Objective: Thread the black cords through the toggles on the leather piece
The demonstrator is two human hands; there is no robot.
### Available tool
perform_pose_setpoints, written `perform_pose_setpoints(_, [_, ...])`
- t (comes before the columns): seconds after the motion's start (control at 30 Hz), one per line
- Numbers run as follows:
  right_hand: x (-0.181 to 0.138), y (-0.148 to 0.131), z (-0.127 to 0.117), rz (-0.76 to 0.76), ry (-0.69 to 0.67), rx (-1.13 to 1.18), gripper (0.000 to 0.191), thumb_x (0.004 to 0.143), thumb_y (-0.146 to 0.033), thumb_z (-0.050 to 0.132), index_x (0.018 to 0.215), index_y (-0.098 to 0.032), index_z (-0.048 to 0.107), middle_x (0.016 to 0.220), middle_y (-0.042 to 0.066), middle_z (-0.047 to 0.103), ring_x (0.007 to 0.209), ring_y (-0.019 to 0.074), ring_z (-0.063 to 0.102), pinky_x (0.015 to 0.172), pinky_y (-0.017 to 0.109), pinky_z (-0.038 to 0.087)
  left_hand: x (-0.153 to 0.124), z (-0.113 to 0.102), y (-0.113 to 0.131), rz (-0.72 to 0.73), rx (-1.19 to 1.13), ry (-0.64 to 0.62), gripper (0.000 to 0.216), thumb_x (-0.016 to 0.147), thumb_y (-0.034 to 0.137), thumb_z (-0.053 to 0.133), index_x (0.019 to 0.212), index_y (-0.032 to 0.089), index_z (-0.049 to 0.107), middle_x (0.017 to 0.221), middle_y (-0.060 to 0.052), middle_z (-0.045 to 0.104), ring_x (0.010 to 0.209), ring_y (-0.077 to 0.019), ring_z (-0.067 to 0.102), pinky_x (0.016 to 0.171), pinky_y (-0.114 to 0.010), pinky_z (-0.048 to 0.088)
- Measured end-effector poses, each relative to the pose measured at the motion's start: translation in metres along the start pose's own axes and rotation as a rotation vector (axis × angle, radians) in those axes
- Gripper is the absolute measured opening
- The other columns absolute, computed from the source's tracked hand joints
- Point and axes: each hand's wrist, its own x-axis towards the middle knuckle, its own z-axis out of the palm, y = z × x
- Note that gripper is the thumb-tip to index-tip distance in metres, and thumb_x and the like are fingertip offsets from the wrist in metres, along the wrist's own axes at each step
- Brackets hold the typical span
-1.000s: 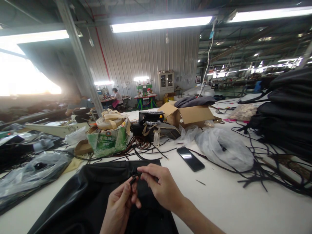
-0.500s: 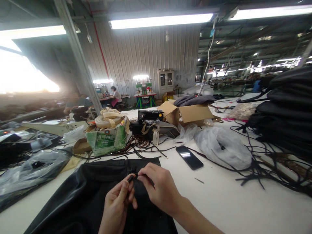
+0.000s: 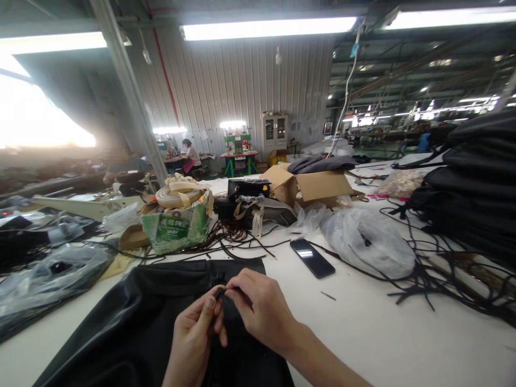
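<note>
My left hand (image 3: 197,325) is closed, thumb against fingers, on a narrow black strap (image 3: 219,293). Close beside it, the thumb and forefinger of my right hand (image 3: 264,303) are pinched together at the strap's end. What lies between those right fingertips is too small to make out. Both hands are over a large, smooth black leather-like piece (image 3: 129,312), which is spread across the front of the table. A small black fitting or loop (image 3: 219,278) shows just beyond my fingertips; its exact kind is unclear.
A phone (image 3: 312,258) and a thin dark stick (image 3: 328,295) lie to the right on the white table (image 3: 387,344). Behind are a green carton (image 3: 177,231) with rolled webbing, an open cardboard box (image 3: 322,188) and a clear plastic bag (image 3: 366,242). Black bags (image 3: 479,193) are stacked at right.
The view has shifted slightly. Both hands keep almost the same pose, with the right fingertips still at the end of the strap.
</note>
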Motion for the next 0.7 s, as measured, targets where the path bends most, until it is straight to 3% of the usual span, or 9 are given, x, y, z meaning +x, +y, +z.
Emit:
perform_pose_setpoints(0.17, [0.0, 0.001, 0.001, -0.063, -0.033, -0.016, 0.018, 0.107, -0.016, 0.061, 0.114, -0.023, 0.076, 0.101, 0.004, 0.076, 0.091, 0.019, 0.072, 0.081, 0.031, 0.053, 0.002, -0.003, -0.004, 0.027, 0.028, -0.008, 0.074, 0.076, 0.066, 0.097, 0.117, 0.006, 0.084, 0.063, 0.002, 0.053, 0.049, -0.0113, 0.051, 0.043, -0.023, 0.047])
perform_pose_setpoints(0.7, [-0.002, 0.002, 0.007, -0.103, -0.1, -0.287, 0.021, 0.112, -0.02, 0.05, 0.1, -0.021, 0.067, 0.092, 0.004, 0.069, 0.084, 0.0203, 0.064, 0.074, 0.038, 0.041, 0.001, -0.006, -0.012, 0.098, 0.159, -0.011, 0.07, 0.082, 0.068, 0.091, 0.119, 0.009, 0.085, 0.06, 0.002, 0.057, 0.044, -0.0148, 0.057, 0.042, -0.026, 0.051])
